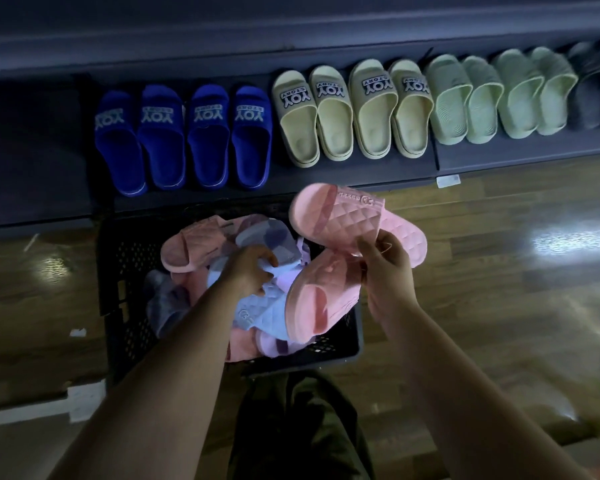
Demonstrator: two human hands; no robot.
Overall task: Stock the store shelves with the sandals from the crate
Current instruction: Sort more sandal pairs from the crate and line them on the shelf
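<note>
I see the shelf (326, 183) running left to right across the far side, with the crate (125, 258) on the floor (499, 271) just near of it, left of centre. A row of sandals (354, 109) stands on the shelf, side by side, heels toward me, from above the crate's left wall out to the right edge. A heap of sandals (201, 244) lies in the crate. My left hand (250, 271) grips the middle sandal (257, 313) on the heap; my right hand (385, 268) holds the raised sandal (347, 220) over the crate's far right corner.

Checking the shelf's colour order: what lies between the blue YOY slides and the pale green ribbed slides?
Four cream YOY slides fill that stretch of the shelf, side by side; the head view shows it.
</note>
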